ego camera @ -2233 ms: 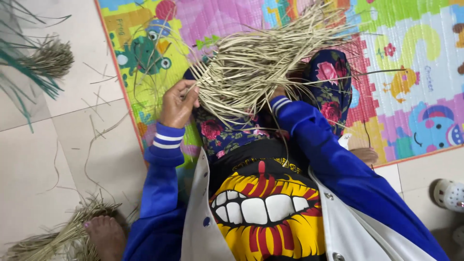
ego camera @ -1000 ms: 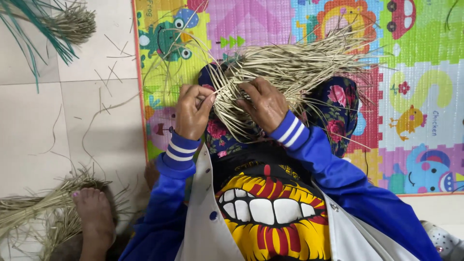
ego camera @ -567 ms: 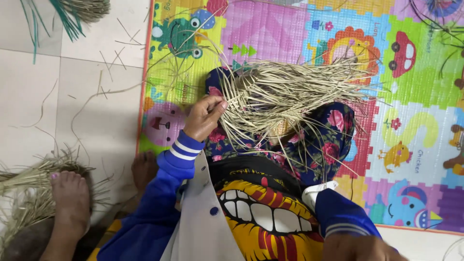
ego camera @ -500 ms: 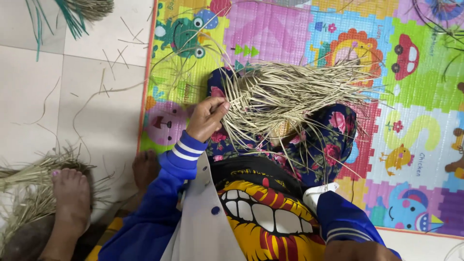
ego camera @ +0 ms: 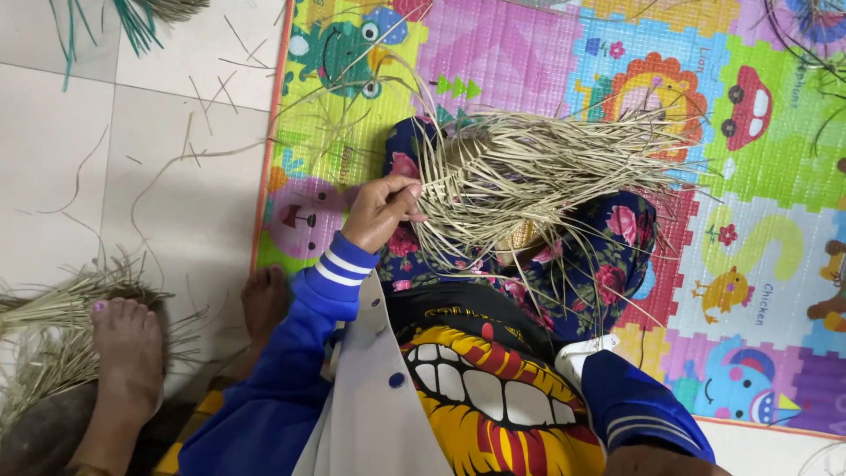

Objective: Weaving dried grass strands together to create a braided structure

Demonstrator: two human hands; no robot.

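Bright foam mat on tiled floor: left hand pinches the weave's small plaited corner, most straw strands loose; right hand out of view.

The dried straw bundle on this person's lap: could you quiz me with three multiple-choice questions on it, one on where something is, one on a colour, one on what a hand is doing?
1. Where does the straw bundle rest?
A. On the bare tiles
B. On the person's lap, over the play mat
C. Under the bare foot

2. What colour are the sleeves?
A. Blue with white stripes
B. Red
C. Plain black

3. What is the left hand doing?
A. Lying flat on the floor
B. Holding scissors
C. Pinching strands at the bundle's edge

Answers: 1 B, the strands spread over the floral cloth on the lap, above the colourful mat. 2 A, the left sleeve is blue with white bands at the cuff. 3 C, the fingertips close on strands at the bundle's left side; the right hand is out of view.
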